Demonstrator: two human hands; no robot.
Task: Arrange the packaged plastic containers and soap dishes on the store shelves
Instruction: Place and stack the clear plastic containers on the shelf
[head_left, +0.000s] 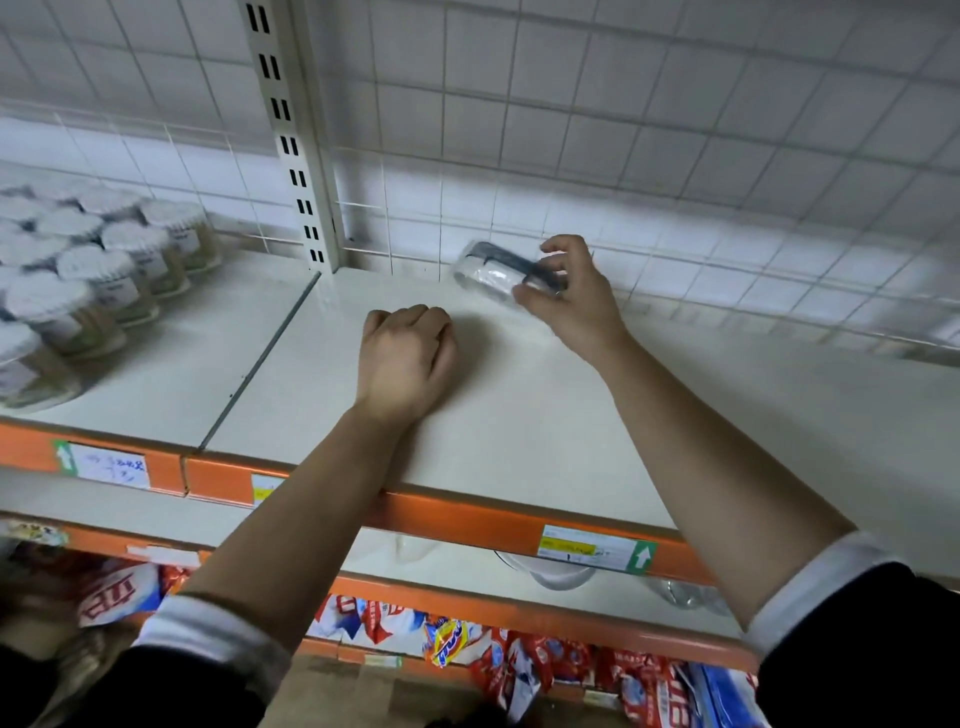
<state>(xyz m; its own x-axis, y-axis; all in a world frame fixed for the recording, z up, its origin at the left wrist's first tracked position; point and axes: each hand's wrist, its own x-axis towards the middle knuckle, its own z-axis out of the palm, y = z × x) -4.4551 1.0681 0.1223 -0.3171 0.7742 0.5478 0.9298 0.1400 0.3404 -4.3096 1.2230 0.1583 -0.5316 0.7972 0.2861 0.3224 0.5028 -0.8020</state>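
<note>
So the pack (488, 270) is at the back of the shelf (519, 415), a little right of the post (291, 135) and close to the wire grid behind it. The right grip (569, 296) has it pinched by the end farther from the post, fingers curled over the top, so the rest of it sticks out toward the post. Its long axis runs more or less along the back of the shelf, tilted a bit. Can't tell if it's touching down yet.

The left grip (408, 353) is a clenched fist holding nothing, resting on the shelf out front of the pack, near it but apart.

The pack looks like clear crinkly wrap over something white with a dark band. It's blurry, so whether it's a soap dish or a container, no idea.
</note>
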